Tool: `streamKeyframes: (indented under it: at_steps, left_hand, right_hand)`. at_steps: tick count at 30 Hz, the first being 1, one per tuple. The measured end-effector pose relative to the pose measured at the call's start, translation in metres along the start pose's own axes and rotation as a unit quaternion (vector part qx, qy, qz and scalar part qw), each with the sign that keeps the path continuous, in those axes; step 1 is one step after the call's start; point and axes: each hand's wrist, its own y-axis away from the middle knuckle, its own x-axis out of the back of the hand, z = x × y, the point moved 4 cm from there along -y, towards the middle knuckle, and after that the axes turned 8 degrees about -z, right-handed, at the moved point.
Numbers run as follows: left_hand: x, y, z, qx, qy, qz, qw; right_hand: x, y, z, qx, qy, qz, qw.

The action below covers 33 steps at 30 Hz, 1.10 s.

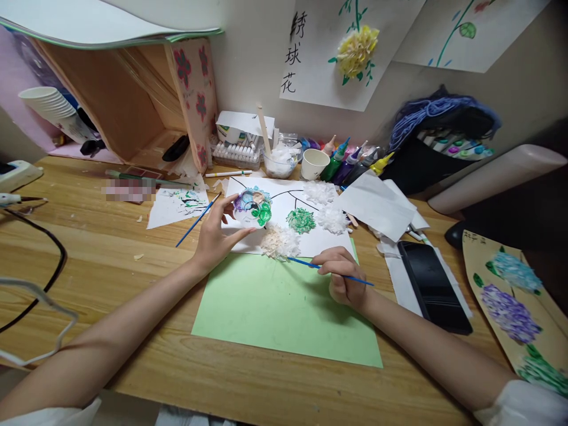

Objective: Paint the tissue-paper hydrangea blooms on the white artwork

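My left hand (217, 234) holds a small round paint palette (252, 208) with purple, blue, peach and green paint, tilted over the white paper's left part. In my right hand (341, 275) is a thin blue paintbrush (306, 262), its tip at the lower edge of a pale peach paper flower (279, 242). That flower is on the white paper (323, 241), along with a green flower (301, 220), white flowers (332, 218) and drawn black branches. Green paper (284, 313) lies beneath and in front.
Paint bottles (341, 163), a paper cup (315, 164) and a bowl of white scraps (281, 160) stand behind. Another brush (197, 220) lies left. A phone (435, 287) and a painted flower sheet (510, 307) are right; a black cable (57, 236) curves at far left.
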Motion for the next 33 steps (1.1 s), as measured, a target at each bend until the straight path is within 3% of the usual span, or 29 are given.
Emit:
streamKeyframes:
  at_steps: [33]
  left_hand:
    - [-0.0001, -0.0002, -0.0005, -0.001, -0.001, 0.003, 1.0]
  right_hand:
    - [0.001, -0.0005, 0.0006, -0.014, -0.019, 0.009, 1.0]
